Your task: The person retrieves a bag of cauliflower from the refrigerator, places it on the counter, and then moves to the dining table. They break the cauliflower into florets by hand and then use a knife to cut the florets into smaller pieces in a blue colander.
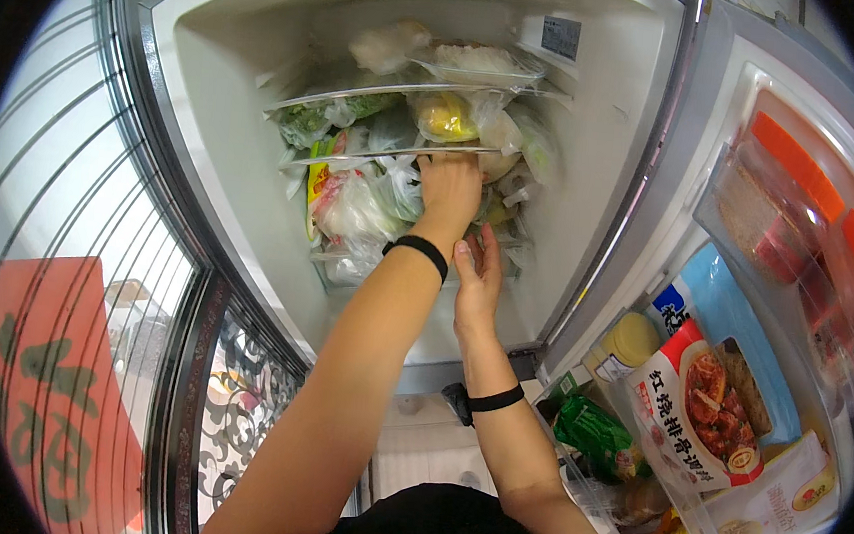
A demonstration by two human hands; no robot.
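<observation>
My left hand [449,193] reaches into the open refrigerator [245,185], just under the front edge of the middle glass shelf [398,153]. Its fingertips are hidden among plastic bags, so a grasp cannot be made out. Left of it sit a knotted white plastic bag [402,178] and a clear bag [356,209] with pinkish contents. My right hand [480,286] is lower, beside my left wrist, palm turned inward, thumb and fingers apart, with nothing seen in it. Behind its fingertips are bagged greenish items [503,211]. A yellow-wrapped bag [446,118] lies on the shelf above my left hand.
A covered tray [481,60] and a pale bag [389,46] rest on the top shelf. At right, the open door's bins hold food packets [702,409], a jar [630,338] and orange-lidded containers [796,164]. A ribbed glass panel [102,189] stands close at left.
</observation>
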